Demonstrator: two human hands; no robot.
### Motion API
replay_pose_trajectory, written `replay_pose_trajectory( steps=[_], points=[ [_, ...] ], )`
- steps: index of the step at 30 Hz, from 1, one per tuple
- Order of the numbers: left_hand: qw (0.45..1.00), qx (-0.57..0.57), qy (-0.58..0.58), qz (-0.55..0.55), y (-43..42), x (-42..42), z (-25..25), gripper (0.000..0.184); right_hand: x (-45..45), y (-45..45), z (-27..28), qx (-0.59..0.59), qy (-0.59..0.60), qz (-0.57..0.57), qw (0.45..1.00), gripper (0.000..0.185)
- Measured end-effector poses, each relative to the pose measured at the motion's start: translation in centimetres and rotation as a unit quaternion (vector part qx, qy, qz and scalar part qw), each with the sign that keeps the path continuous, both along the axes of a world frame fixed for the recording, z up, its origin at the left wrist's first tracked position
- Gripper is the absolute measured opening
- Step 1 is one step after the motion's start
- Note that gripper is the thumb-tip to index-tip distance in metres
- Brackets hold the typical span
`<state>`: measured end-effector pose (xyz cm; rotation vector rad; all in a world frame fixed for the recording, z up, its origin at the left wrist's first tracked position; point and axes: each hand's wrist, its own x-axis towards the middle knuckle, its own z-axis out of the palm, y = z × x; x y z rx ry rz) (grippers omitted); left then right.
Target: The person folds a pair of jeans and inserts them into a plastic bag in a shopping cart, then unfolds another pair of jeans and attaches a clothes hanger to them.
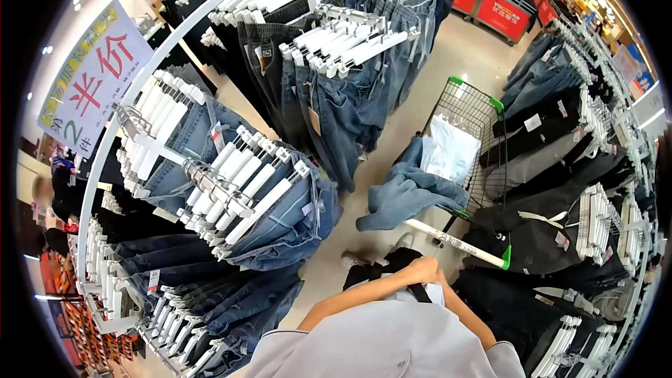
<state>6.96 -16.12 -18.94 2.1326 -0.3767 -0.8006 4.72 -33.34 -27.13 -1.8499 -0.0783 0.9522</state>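
Note:
My left hand (422,269) and my right hand (439,276) are together in front of my waist. The left hand's fingers are curled closed, and my right hand is mostly hidden beside it. A black strap (420,292) runs just below them; whether they grip it is unclear. Ahead stands a wire shopping cart (483,108) with green corners and a white handle (458,243). Blue jeans (416,192) drape over its near left side, partly over the handle end. A light-coloured garment in clear plastic (451,150) lies in the basket.
On the left, a curved white rack (89,203) carries jeans (280,231) on white hangers. Dark trousers (539,231) hang along the right. A sale sign (98,73) stands upper left. Red bins (500,14) are at the back. The tiled aisle floor (458,45) runs between racks.

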Motion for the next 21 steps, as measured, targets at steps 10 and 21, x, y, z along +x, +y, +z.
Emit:
replay_pose_trajectory(
  steps=[10,21],
  points=[
    [0.998,0.03,-0.006,-0.063,2.2,1.3,-2.7,0.039,-4.6,-5.6,-8.7,-0.017,-0.005,-0.083,0.996,0.048],
    [0.944,-0.129,0.146,0.267,16.2,-3.3,-0.2,0.03,14.1,-11.5,21.1,-0.012,0.125,0.187,0.974,0.043]
  ],
)
